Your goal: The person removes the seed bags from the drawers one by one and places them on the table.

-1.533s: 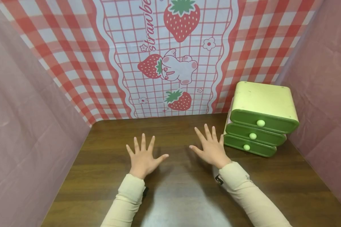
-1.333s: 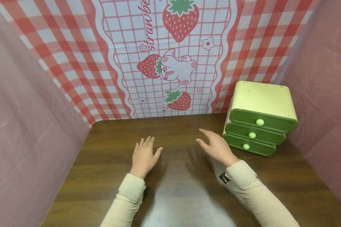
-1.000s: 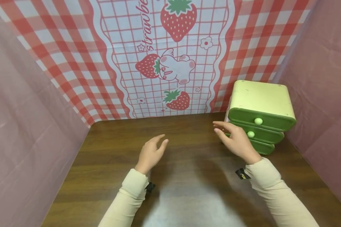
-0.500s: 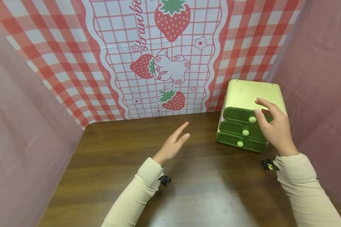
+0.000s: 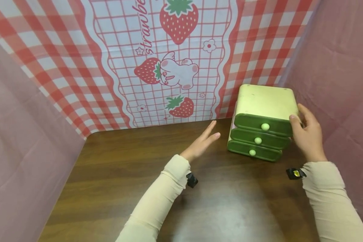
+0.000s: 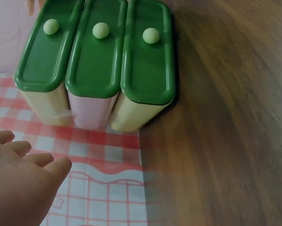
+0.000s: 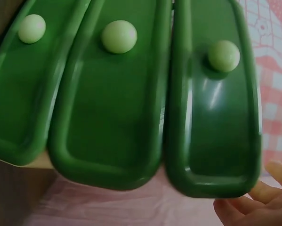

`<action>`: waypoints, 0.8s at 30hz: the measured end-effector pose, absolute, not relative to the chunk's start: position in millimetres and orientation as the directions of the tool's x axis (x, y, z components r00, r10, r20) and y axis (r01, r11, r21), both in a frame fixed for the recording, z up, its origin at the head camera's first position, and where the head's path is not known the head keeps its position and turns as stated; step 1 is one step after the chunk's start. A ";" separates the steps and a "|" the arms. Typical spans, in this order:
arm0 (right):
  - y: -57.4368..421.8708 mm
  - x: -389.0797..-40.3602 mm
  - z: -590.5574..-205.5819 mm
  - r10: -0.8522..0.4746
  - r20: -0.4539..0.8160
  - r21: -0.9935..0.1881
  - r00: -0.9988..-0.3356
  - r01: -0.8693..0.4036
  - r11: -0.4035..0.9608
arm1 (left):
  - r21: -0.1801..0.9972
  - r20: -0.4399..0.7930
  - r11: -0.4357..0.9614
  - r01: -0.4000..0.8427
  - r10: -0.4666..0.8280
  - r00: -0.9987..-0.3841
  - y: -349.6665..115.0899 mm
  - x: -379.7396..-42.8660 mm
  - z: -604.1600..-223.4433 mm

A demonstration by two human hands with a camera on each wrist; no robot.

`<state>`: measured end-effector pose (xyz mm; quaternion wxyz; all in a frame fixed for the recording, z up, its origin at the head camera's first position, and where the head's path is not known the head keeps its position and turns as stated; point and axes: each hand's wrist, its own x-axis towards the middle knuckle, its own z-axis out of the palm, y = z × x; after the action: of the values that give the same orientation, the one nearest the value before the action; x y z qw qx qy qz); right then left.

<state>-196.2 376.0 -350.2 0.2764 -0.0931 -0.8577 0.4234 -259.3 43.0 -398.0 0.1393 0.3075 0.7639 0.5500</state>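
Note:
A small three-drawer cabinet (image 5: pixel 267 102) with a pale yellow top and green drawer fronts (image 6: pixel 100 61) stands at the back right of the table. Each front carries a round pale green knob (image 5: pixel 265 126). My right hand (image 5: pixel 310 136) is at the cabinet's right side, thumb by the end of the top drawer and fingers along the side wall. In the right wrist view its fingertips (image 7: pixel 225 209) are right at that drawer's corner. My left hand (image 5: pixel 199 144) hovers left of the cabinet, fingers extended, thumb apart, holding nothing. All three drawers are closed.
The brown wooden table (image 5: pixel 115 181) spreads left and in front of the cabinet. A red-and-white checked strawberry cloth (image 5: pixel 181 67) hangs behind it. Pink curtains (image 5: pixel 345 84) close off both sides, the right one near my right hand.
From spread over the middle of the table, both hands have moved right. The right one passed in front of the cabinet to its right side; the left approached its left side. The view shifted right.

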 end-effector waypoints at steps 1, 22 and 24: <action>378.1 -197.1 -352.0 0.399 0.384 -0.785 -0.833 -0.068 0.615 | 0.931 0.118 0.203 0.302 0.618 -0.777 46.3 -261.1 -397.8; 394.3 -204.0 -376.1 0.466 0.063 -0.970 -0.883 0.056 0.236 | 0.969 0.048 0.163 0.184 0.607 -0.793 105.2 -273.7 -385.1; 396.6 -202.9 -378.5 0.453 0.037 -0.992 -0.891 0.023 0.126 | 0.971 0.044 0.160 0.180 0.619 -0.784 108.3 -274.2 -384.2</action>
<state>-202.9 396.6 -378.5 0.1676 -0.1627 -0.7314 0.6407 -274.2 108.3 -384.2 0.1863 0.2708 0.7383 0.5889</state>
